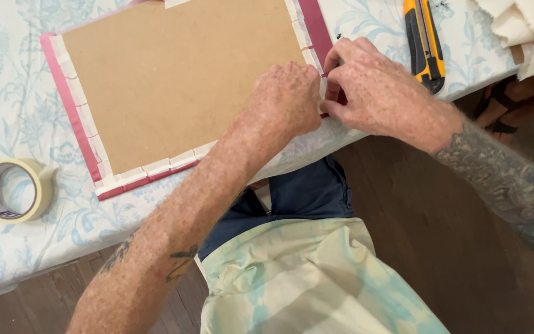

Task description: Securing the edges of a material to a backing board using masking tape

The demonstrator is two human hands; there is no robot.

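Head view: I look straight down on both hands, which meet at the near right corner of a brown board point(180, 80). The board lies flat on a surface point(13, 80) draped in a pale blue floral cloth.

The board rests on a piece of red fabric point(69, 111) whose margins are folded up over its edges and pinned there by short strips of pale tape point(156, 166). I judge the close spacing is meant to keep the fold even.

The left hand point(288, 96) is closed into a loose fist, knuckles down on the board's corner, apparently pressing the fold so it cannot lift. The right hand point(369, 86) sits just beside it, touching it, with thumb and fingers pinched on the red edge at that corner. I cannot see what lies between the fingertips, whether fabric alone or a strip of tape.

A roll of masking tape point(13, 188) lies flat, far to the left of the left hand, well apart. A yellow and black utility knife point(424, 43) lies just beyond the right hand, near it and not touching. I cannot tell whether its blade is out. Folded cream cloth point(526, 25) sits further right of the knife.
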